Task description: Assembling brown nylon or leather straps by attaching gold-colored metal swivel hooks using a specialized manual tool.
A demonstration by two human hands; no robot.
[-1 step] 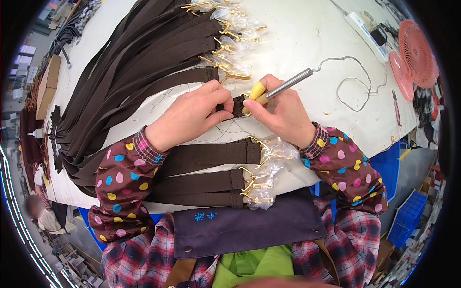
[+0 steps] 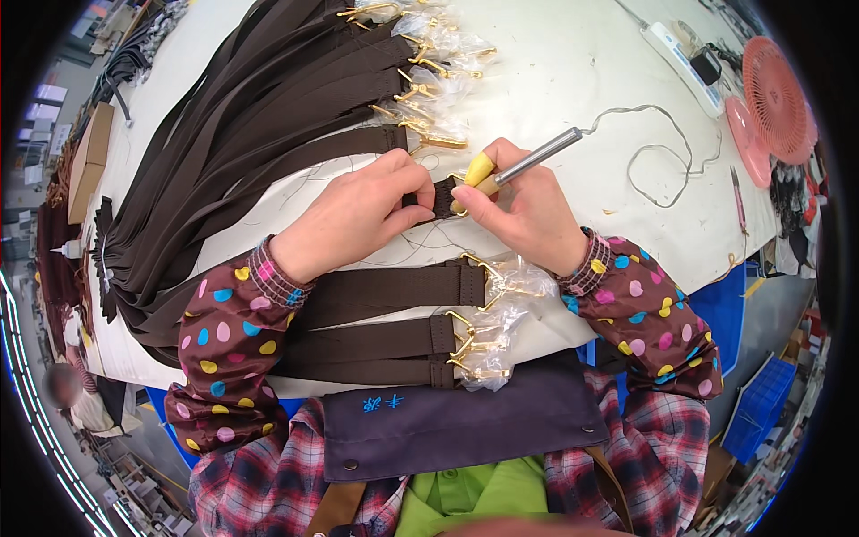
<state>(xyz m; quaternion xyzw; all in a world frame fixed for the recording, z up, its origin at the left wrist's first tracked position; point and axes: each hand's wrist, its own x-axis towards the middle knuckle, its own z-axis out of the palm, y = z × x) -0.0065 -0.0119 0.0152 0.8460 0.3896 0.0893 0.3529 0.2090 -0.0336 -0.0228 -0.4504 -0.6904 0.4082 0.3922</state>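
Note:
My left hand [image 2: 362, 213] is closed, thumb and forefinger pinching the end of a dark brown webbing strap [image 2: 443, 199] above the table. At that end sits a gold metal clasp, mostly covered by my fingers. My right hand [image 2: 537, 215] grips a pen-shaped tool [image 2: 548, 154] with a metal barrel, a cord running from its upper end. A yellow cover [image 2: 480, 168] wraps one right fingertip. The tool's lower tip is hidden at the strap end. Loose dark threads [image 2: 436, 237] hang below the strap.
Many brown straps [image 2: 242, 116] fan across the white table [image 2: 573, 63], their gold hooks [image 2: 438, 141] in clear plastic. More straps [image 2: 385, 297] lie nearer me. At right are a power strip [image 2: 684, 67], a pink fan [image 2: 777, 98] and a thin pointed tool [image 2: 739, 201]. Blue crates [image 2: 761, 407] stand below.

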